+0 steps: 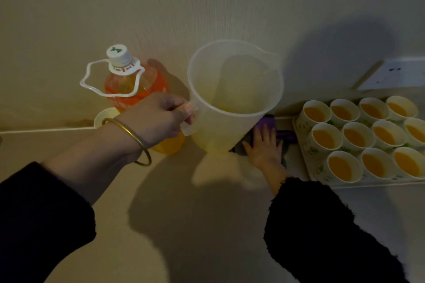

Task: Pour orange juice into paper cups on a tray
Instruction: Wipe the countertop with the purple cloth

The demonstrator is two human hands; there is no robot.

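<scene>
Your left hand (161,115) grips the jug (234,89), so hold it level; flat right hand (264,147) presses the cloth (268,122) at its 5 o'clock.

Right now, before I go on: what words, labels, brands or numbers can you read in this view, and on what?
Bottle cap: dark green mark, too blurred to read.
Orange bottle label: pale lettering, too blurred to read.
White sheet at upper right: dark specks, unreadable.
Paper cups: green leaf print, no words visible.
Nothing legible anywhere.
</scene>
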